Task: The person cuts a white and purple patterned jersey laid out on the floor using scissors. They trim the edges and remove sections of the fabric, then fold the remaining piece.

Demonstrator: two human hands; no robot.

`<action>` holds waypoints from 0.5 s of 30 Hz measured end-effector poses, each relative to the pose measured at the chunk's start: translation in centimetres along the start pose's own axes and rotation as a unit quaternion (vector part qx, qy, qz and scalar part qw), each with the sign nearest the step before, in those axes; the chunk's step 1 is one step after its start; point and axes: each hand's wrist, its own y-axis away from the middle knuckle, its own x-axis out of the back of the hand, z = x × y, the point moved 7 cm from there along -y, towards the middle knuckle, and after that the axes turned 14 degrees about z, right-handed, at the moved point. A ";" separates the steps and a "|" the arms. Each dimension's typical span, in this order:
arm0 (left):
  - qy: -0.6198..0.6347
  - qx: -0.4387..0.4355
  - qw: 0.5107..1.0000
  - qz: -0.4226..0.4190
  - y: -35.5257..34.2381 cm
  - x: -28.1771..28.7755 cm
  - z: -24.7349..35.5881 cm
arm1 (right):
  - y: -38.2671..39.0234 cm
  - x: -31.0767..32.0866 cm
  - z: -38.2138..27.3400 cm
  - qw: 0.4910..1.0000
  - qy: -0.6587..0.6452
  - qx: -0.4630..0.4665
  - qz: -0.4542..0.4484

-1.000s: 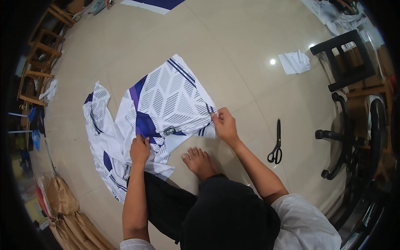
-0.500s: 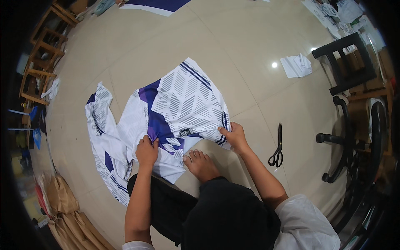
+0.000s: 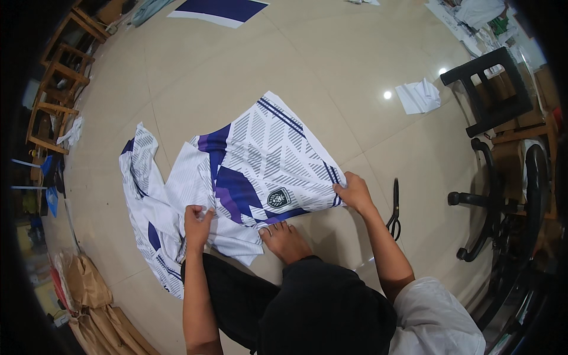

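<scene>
A white sports garment (image 3: 284,154) with grey slanted stripes, purple patches and a dark crest lies spread over the tiled floor. My right hand (image 3: 353,192) is closed on its right lower corner, by the double dark stripes. Fingers of my left hand (image 3: 198,228) pinch white cloth left of the purple patch. Further left, more of the same patterned white cloth (image 3: 142,195) lies crumpled; whether it is one piece with the rest I cannot tell. My bare foot (image 3: 287,242) rests at the garment's lower edge.
Black scissors (image 3: 395,204) lie on the floor beside my right forearm. A folded white cloth (image 3: 418,96) and a black stool (image 3: 488,92) are at the far right, above a black chair base (image 3: 488,198). Wooden frames (image 3: 62,89) and brown paper bags (image 3: 89,281) line the left.
My right hand has moved right, drawing the garment flatter so the crest and purple patch show fully. The left hand has shifted left and down, off the purple cloth onto white cloth.
</scene>
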 end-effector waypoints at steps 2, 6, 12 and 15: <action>-0.096 -0.105 0.990 -0.013 0.6 -0.9 0.9 | 0.4 -0.1 -0.3 1.000 0.016 -0.016 0.006; -0.121 -0.118 0.983 -0.064 1.1 -2.2 -0.3 | 2.1 -0.9 0.1 0.998 0.049 -0.015 -0.038; 0.055 0.105 0.986 -0.117 -0.5 -1.0 -3.5 | 3.5 -1.5 3.0 0.964 -0.239 -0.074 -0.089; 0.159 0.186 0.963 -0.115 -0.5 1.1 -3.4 | 3.7 0.6 1.0 0.921 -0.355 -0.146 -0.059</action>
